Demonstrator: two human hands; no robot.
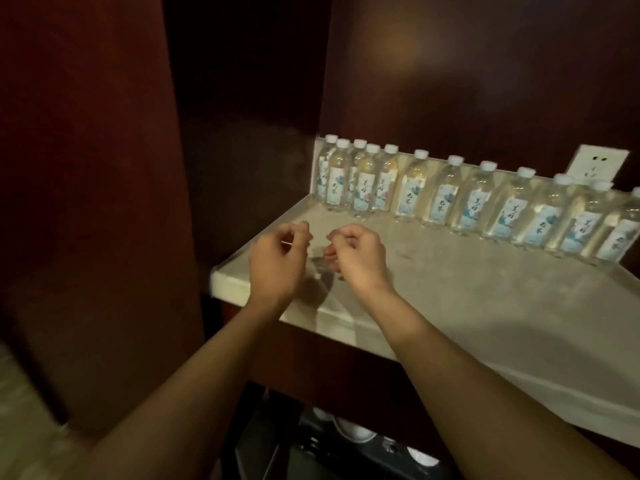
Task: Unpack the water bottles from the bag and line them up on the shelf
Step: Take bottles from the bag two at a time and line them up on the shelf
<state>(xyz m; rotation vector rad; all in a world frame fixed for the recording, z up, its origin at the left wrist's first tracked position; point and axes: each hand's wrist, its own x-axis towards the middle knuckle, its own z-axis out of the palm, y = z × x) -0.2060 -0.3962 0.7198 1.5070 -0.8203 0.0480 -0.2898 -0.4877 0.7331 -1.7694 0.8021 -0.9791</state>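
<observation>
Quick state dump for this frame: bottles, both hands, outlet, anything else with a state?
water bottles: upright, capped, lined up along the back wall of the shelf; at the left end they bunch two deep.
left hand: above the shelf, fingers curled; too blurred to tell if it pinches anything.
right hand: same, fingers curled, contents unclear.
wall outlet: nothing plugged in.

The rightmost bottle [623, 230] is cut off; labels perhaps too blurred.

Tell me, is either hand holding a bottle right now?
No: the left hand and right hand hover curled over the shelf, away from the bottles.
</observation>
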